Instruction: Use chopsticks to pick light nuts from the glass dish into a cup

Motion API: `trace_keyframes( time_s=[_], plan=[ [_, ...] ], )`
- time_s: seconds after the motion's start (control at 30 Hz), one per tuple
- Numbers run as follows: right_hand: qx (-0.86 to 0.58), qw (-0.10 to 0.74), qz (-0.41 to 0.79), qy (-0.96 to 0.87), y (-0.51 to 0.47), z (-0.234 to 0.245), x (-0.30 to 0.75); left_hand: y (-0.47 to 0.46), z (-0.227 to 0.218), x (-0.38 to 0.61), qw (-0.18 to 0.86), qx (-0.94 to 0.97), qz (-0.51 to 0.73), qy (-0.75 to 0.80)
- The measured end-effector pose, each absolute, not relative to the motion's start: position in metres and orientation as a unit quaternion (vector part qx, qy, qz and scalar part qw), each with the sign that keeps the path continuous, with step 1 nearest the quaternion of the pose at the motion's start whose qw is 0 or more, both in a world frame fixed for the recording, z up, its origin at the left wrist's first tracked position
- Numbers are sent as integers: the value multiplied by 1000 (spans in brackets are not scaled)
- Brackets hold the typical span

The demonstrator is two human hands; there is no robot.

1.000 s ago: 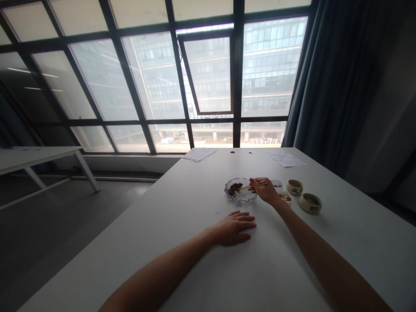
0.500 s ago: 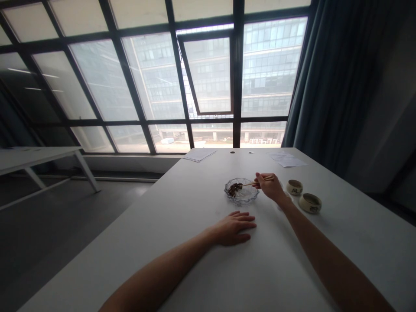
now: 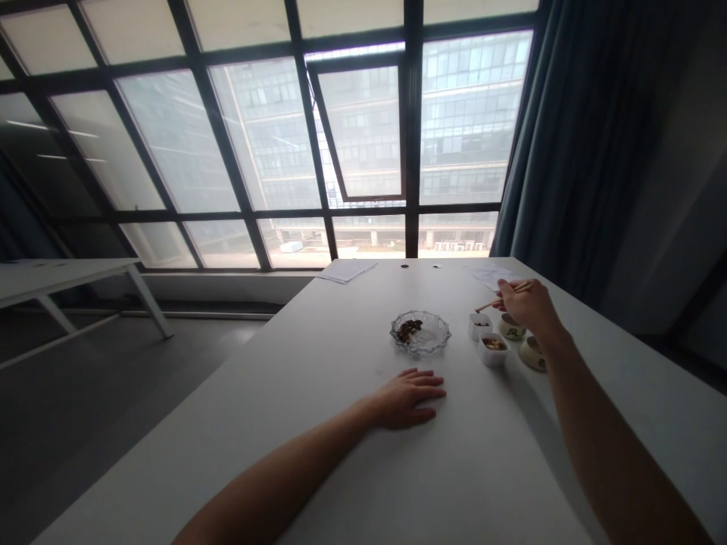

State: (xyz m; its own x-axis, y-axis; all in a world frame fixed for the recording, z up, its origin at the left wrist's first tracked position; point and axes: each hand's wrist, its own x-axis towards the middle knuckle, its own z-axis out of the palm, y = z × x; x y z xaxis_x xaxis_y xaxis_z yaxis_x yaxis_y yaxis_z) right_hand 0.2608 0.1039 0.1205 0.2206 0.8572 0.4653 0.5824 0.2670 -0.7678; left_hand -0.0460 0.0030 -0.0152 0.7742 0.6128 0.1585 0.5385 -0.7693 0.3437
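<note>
My left hand (image 3: 406, 399) lies flat on the white table (image 3: 318, 363), its fingers spread, just below a clear glass dish (image 3: 437, 338). Dark brown pieces (image 3: 409, 331) are heaped in the dish's left half. Closed around a pair of wooden chopsticks (image 3: 487, 306), my right hand (image 3: 525, 303) is held over the right side. The chopstick tips are above a small white square container (image 3: 480, 326) with some dark bits in it; whether they grip anything is too small to tell. Nearer to me stands a second white container (image 3: 493, 350) with brownish pieces.
Two cream cups with dark characters stand right of the containers: a farther cup (image 3: 512, 327) and a nearer cup (image 3: 532, 353), partly hidden by my right arm. Paper sheets (image 3: 347, 271) lie at the far left, more paper (image 3: 489, 274) at the far right. Another table (image 3: 68, 272) stands left.
My right hand has moved right with the chopsticks, from over the glass dish to above the farther white container. Both white containers now show clearly. My left hand has stayed put.
</note>
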Motion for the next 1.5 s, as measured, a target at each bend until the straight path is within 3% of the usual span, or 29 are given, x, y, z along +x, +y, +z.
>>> trace_keyframes(
  time_s=[0.3,0.53,0.77,0.97,1.2,1.5],
  plan=[
    [-610,468,87,-633,110,117,264,2,-13,-45,142,931,131,310],
    [-491,534,314,-612,103,118,242,2,-14,-47,145,930,129,312],
    [-350,448,414,-710,87,104,195,3,-16,-46,141,929,134,314],
    [-303,347,427,-778,87,70,162,3,-17,-47,139,932,132,308],
    [-345,403,325,-783,99,60,165,3,-17,-50,139,931,135,309],
    [-368,463,384,-709,118,50,170,2,-16,-50,144,931,134,309]
  ],
)
